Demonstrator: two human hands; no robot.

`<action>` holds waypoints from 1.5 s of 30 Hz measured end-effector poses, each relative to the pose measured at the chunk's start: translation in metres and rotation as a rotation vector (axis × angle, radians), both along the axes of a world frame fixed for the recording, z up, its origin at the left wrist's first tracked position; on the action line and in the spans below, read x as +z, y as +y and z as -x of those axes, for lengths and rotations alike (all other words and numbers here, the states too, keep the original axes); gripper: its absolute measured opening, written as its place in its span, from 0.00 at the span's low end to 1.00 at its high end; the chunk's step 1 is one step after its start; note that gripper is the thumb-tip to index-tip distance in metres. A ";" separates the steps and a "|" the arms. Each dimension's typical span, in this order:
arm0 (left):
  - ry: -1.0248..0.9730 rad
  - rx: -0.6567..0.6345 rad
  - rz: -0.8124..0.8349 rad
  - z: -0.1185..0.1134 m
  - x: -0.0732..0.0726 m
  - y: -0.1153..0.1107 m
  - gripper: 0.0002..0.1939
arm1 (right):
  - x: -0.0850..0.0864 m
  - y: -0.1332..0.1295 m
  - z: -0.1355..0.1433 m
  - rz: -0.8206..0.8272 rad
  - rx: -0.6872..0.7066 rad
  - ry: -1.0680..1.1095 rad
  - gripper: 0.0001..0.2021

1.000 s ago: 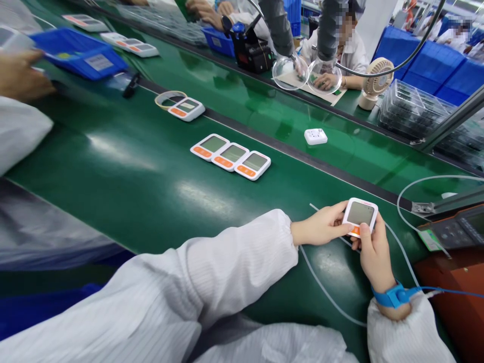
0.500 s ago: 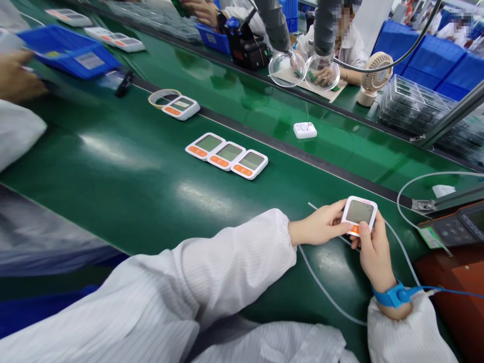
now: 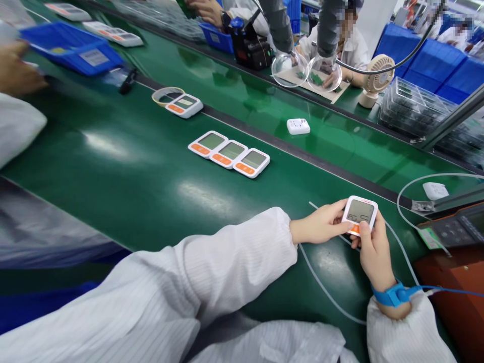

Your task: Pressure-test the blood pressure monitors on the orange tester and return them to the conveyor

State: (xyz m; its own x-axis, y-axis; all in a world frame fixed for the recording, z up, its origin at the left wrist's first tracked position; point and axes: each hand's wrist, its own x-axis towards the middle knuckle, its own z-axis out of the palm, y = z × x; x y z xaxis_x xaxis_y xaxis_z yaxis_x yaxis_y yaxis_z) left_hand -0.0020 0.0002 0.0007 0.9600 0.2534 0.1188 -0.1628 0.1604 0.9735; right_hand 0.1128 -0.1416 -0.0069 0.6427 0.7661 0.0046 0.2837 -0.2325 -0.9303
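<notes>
Between my two hands is a small white digital meter (image 3: 360, 209) with a grey display and orange buttons. Dark characters show on the lower part of its display. My left hand (image 3: 321, 223) grips its left edge, thumb at the front. My right hand (image 3: 374, 252), with a blue wrist strap (image 3: 393, 294), wraps its right side and lays the thumb by the orange buttons. The fingers behind the meter are partly hidden. Three similar meters (image 3: 230, 154) lie side by side on the green table (image 3: 143, 201), screens up, left of my hands.
A tape roll (image 3: 166, 96) touches another meter (image 3: 185, 106). White housings (image 3: 298, 126) lie on the green strip beyond the dark rail. A blue bin (image 3: 71, 50) and a co-worker's hand (image 3: 18, 70) are far left. A thin white cable (image 3: 325, 292) loops beneath my hands; an orange-brown box (image 3: 454, 282) stands right.
Characters have appeared on the held meter's display, blank before. The white housings beyond the rail have shifted left. My hands keep the same hold.
</notes>
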 end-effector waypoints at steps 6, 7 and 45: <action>0.033 0.017 -0.044 0.000 -0.001 0.000 0.30 | 0.000 0.000 0.000 -0.002 0.007 -0.022 0.30; 0.036 0.021 -0.057 0.000 -0.001 0.000 0.30 | 0.000 0.000 0.001 0.001 0.009 -0.030 0.29; 0.691 0.896 -1.213 0.093 0.025 0.083 0.26 | -0.010 0.009 0.007 0.131 0.235 -0.951 0.15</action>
State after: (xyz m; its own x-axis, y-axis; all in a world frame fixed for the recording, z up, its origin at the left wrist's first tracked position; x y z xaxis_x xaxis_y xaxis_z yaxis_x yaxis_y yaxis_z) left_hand -0.0952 0.0831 0.0258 0.5218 0.8031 0.2877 0.7090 -0.5958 0.3772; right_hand 0.1058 -0.1327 -0.0165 0.2467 0.9051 0.3464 0.9520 -0.1594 -0.2615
